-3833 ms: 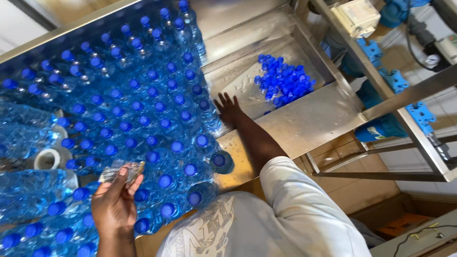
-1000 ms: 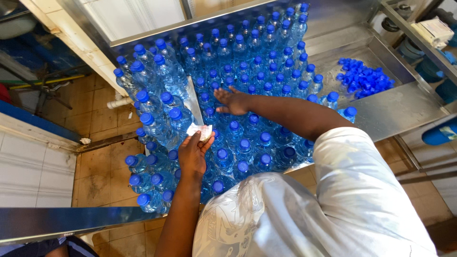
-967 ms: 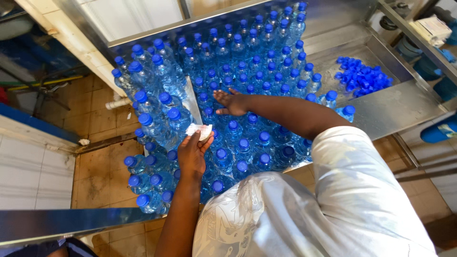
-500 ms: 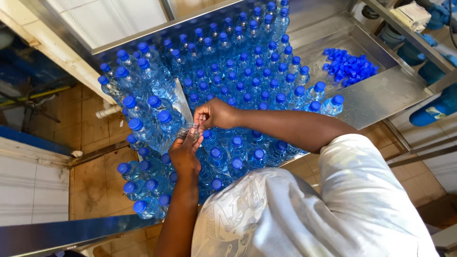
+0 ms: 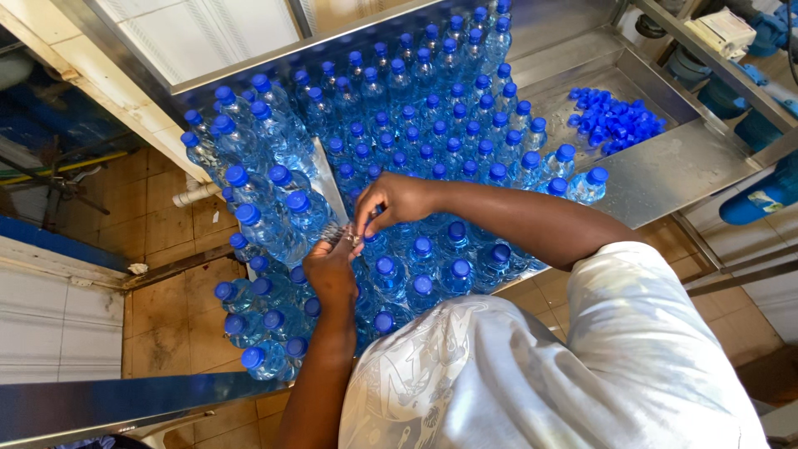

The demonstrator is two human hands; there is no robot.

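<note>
Left hand point(image 5: 331, 268) and right hand point(image 5: 391, 202) meet fingertip to fingertip, both pinched on small clear plastic band point(image 5: 347, 239) between them, over blue-capped bottles point(image 5: 416, 249). Risk: band slips, drops among caps, hard to retrieve. Bottles packed tight around hands; little room. Beyond right hand, steel tray point(image 5: 690, 158) with loose blue caps point(image 5: 613, 125).

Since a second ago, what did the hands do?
The right hand left the bottle tops and came over to the left hand; its fingers now pinch the small clear piece held there. The blue-capped bottles and the pile of loose caps stayed put.
</note>
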